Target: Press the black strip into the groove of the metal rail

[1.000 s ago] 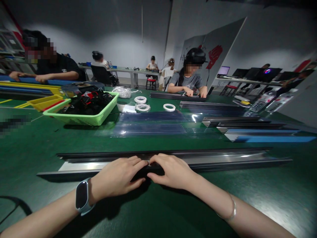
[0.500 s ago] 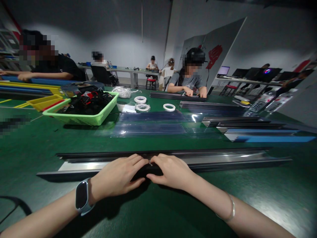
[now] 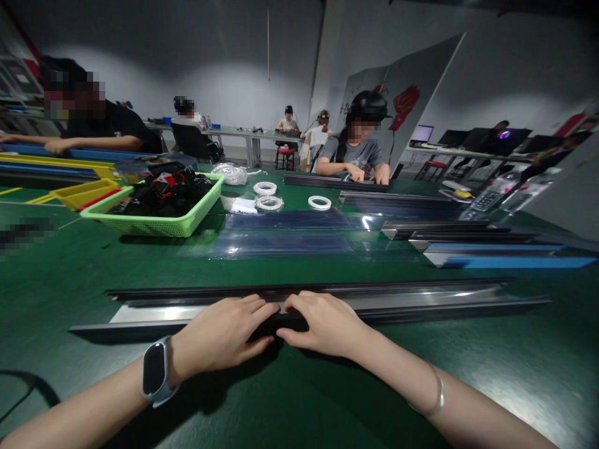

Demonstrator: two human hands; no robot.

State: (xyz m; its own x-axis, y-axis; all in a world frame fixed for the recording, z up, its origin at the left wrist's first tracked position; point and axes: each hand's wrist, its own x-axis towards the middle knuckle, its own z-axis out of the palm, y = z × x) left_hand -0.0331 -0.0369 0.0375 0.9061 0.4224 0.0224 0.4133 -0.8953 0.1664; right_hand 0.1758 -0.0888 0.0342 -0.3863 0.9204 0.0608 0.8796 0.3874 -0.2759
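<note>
A long black channel-shaped metal profile point(image 3: 449, 310) with a silver inner face lies lengthwise in front of me. My left hand point(image 3: 229, 330), below a wrist with a smart band, grips its near wall at mid-length. The fingers reach over into the channel, and the thumb is on the outer side. Close beside it, my right hand point(image 3: 322, 321) holds the same wall in a mirrored way, with a thin bracelet further up the forearm. The two sets of fingertips almost meet. Whatever small thing may lie under the fingertips is hidden.
Beyond the profile lie clear plastic film strips point(image 3: 285, 244) and white tape rolls point(image 3: 319, 202). A green basket point(image 3: 187, 226) of black parts stands left. More profiles point(image 3: 505, 262) and water bottles point(image 3: 496, 190) are at right. A co-worker point(image 3: 358, 153) sits opposite, another person point(image 3: 107, 131) at left.
My left fingertips have drawn back very slightly from the right ones. The profile stays in the same place, and both hands keep their grip.
</note>
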